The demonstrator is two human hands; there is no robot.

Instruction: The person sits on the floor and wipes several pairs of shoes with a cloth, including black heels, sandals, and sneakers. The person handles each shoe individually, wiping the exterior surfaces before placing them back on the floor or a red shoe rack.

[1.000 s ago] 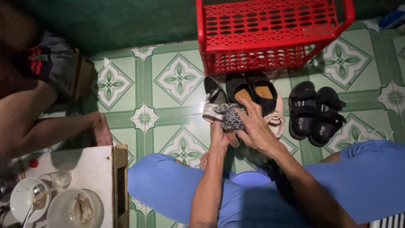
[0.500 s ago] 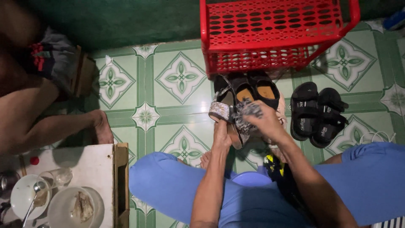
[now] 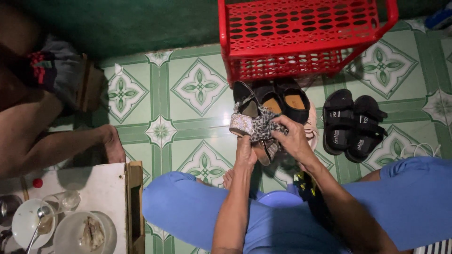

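Right hand [image 3: 293, 141] clutching patterned cloth [image 3: 263, 126]

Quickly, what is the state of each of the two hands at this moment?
Left hand: closed, holding the glittery heeled sandal from below.
Right hand: closed on the patterned cloth, pressed against the sandal.
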